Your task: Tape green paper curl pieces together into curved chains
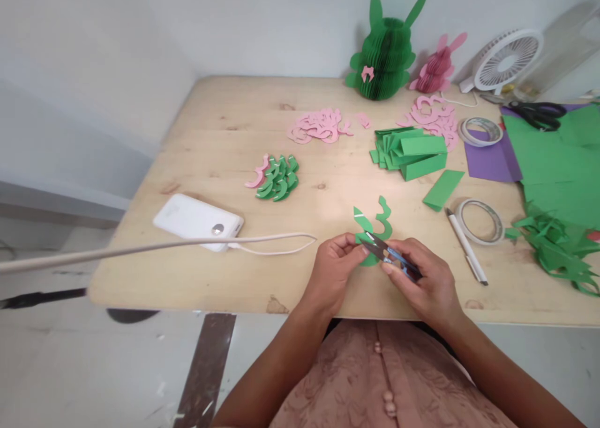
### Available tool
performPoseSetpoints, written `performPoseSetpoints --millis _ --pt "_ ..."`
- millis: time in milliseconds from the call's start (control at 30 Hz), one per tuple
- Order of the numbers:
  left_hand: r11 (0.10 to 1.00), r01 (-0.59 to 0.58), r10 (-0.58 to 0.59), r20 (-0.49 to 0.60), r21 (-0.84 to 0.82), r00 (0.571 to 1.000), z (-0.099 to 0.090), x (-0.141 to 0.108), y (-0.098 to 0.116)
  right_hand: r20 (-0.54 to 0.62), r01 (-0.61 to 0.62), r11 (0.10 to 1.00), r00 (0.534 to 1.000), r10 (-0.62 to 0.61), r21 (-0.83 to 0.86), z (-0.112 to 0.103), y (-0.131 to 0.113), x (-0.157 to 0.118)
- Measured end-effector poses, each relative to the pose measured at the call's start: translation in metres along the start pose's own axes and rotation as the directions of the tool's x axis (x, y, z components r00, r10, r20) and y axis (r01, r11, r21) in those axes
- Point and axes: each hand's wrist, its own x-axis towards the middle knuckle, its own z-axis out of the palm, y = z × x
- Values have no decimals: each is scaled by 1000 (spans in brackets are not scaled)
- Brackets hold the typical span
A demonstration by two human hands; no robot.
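My left hand (330, 272) pinches a piece of green paper (362, 219) between thumb and fingers near the table's front edge. A pair of small blue-handled thread snips (391, 253) is gripped in my right hand (424, 278). Their dark blades point left and meet the paper beside my left thumb; how far apart the blades are is hard to make out. Just beyond lies a wavy green paper cutout (384, 218). Part of the held paper is hidden by my fingers and the blades.
Green scalloped cutouts (280, 178), pink paper scraps (319, 126) and folded green strips (412, 152) lie farther back. A white power bank (197, 220) with a cable is left. Right are a pen (467, 247), tape roll (480, 222) and black scissors (539, 113). A green honeycomb paper figure (385, 56) stands behind.
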Motion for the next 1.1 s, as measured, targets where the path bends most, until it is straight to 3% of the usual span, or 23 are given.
performPoseSetpoints --millis 733,1100 --pt "1000 10 -9 -23 19 1000 0 -1 1 -41 20 1000 999 -21 -18 1 -2 -1" --pt "998 47 -46 -46 30 998 2 -1 1 -147 -77 997 986 73 -19 -6 4 -4"
